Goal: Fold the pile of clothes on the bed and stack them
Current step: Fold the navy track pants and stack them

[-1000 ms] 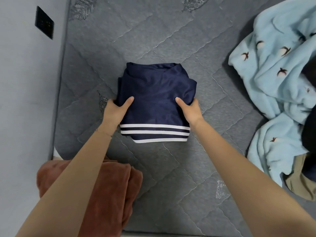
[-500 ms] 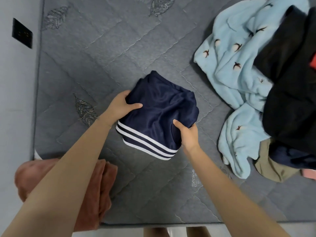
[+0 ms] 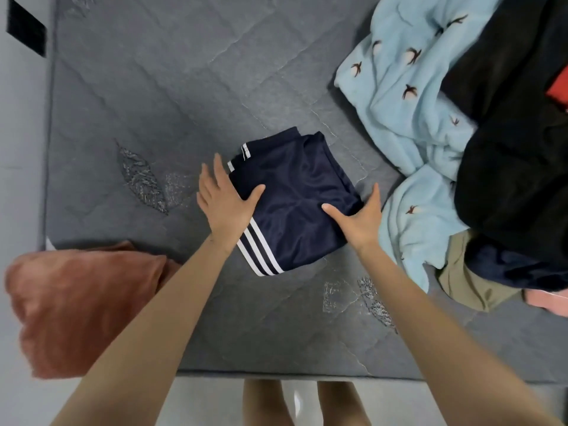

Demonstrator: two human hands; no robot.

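A folded navy garment with white stripes lies on the grey mattress near its middle. My left hand rests at its left edge, fingers straight, thumb lying on the cloth. At the garment's right edge sits my right hand, fingers straight along the side and thumb on top. A folded rust-brown item sits at the mattress's near left corner. The unfolded pile lies at the right: a light blue bird-print piece, a black garment, a khaki one.
A wall runs along the left side of the bed, with a dark switch plate on it. The mattress's near edge is just in front of my legs. A red scrap and a pink piece show in the pile.
The navy garment has been carried rightward and toward me and set down flat on the mattress. Both hands have loosened from gripping it to lying flat at its sides.
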